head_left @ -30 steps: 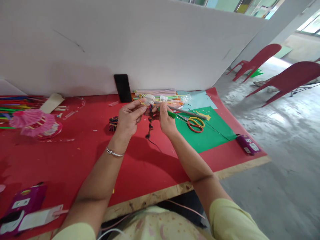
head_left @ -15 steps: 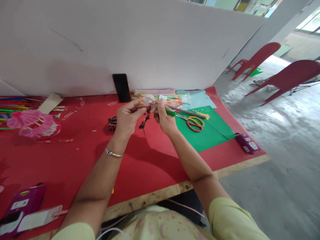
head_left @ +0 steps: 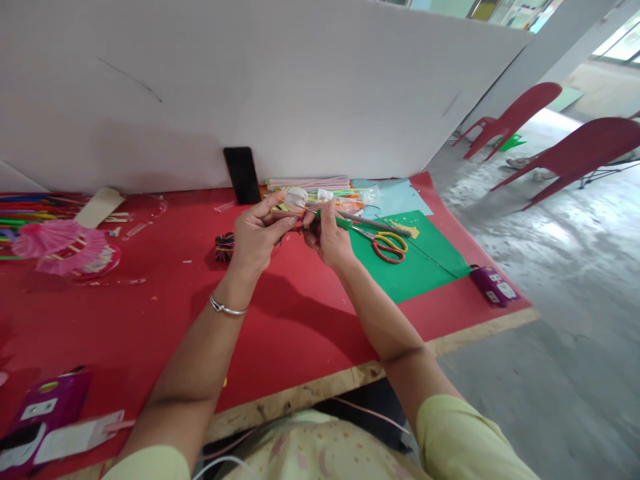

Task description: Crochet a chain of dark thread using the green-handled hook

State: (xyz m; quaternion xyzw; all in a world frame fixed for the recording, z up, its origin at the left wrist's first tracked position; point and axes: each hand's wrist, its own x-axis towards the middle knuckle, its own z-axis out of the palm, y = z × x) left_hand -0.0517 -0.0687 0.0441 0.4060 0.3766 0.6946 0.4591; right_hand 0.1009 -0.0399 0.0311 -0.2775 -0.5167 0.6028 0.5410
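Observation:
My left hand [head_left: 257, 233] pinches a small piece of multicoloured yarn work [head_left: 299, 225], dark with orange and pink, held above the table. In my right hand [head_left: 327, 235] is a crochet hook with a green handle [head_left: 341, 222]; its thin metal shaft points left at the yarn. The fingers of both hands nearly meet there and cover most of the piece. Left of my left wrist lies a small ball of dark multicoloured yarn [head_left: 225, 247]. Scissors [head_left: 389, 245] with red and yellow handles rest on a green sheet [head_left: 415, 280], right of my right hand.
A black phone [head_left: 243, 175] leans on the white board [head_left: 310, 87]. Behind my hands are straws [head_left: 307, 182] and plastic wrappers. A pink ruffled craft [head_left: 65, 247] lies left. Purple boxes [head_left: 495, 285] sit at the right corner and front left. Red chairs [head_left: 580, 153] stand beyond the table.
The dangling end of the yarn piece has gone up between my fingers and is now mostly hidden. My hands stay at about the same place, fingers slightly shifted.

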